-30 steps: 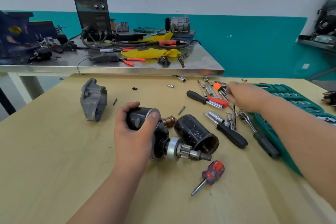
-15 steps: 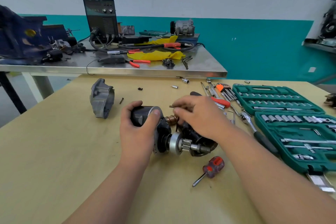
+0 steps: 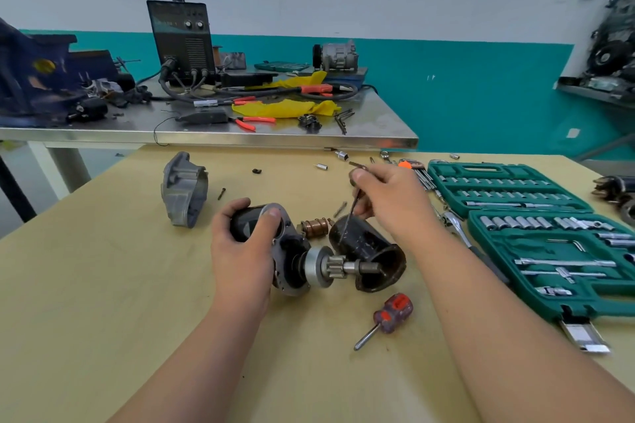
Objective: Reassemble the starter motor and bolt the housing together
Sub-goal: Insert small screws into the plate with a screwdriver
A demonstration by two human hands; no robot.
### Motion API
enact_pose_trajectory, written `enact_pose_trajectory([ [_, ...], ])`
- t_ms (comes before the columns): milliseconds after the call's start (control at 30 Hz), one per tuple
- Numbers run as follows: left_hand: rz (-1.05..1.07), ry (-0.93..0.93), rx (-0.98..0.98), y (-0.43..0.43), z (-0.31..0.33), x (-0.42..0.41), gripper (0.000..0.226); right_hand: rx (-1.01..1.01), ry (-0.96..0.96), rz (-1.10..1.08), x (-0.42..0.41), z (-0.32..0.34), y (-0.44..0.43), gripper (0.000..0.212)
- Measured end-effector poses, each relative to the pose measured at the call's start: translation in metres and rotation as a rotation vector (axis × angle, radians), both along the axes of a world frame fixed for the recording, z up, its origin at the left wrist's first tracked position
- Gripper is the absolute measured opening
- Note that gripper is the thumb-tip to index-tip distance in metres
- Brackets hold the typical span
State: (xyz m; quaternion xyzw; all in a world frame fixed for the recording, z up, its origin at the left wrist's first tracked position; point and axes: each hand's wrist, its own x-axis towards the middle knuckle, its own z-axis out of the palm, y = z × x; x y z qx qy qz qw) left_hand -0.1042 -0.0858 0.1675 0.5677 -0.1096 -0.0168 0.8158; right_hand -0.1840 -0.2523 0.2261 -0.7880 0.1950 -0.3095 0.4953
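Above the black housing (image 3: 364, 251), our right hand (image 3: 388, 203) is back, pinching a long bolt (image 3: 351, 213); left hand (image 3: 240, 251) grips the motor (image 3: 292, 251); bolting nears.

A black welding unit (image 3: 180, 41) stands upright at the back of the steel counter (image 3: 240, 140), with a yellow cloth (image 3: 275, 109) and red-handled pliers (image 3: 254, 120) lying in front of it. An open green socket case (image 3: 498, 168) lies on the right of the wooden counter (image 3: 103, 285).

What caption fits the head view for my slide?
Left hand grips starter motor body; right hand pinches a long bolt near the black housing.
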Motion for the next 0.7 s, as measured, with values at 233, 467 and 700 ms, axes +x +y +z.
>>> enact_pose_trajectory([
  [233,-0.052,-0.09,0.073,0.0,0.004,-0.011,0.037,0.269,-0.297,0.181,-0.007,0.009,0.032,0.023],
  [467,-0.161,0.228,-0.097,0.004,-0.002,-0.012,0.018,0.087,-0.323,0.18,-0.021,-0.001,0.048,0.024],
  [700,-0.212,0.333,-0.189,0.004,-0.002,-0.013,0.02,-0.062,-0.289,0.194,-0.023,-0.009,0.052,0.024],
])
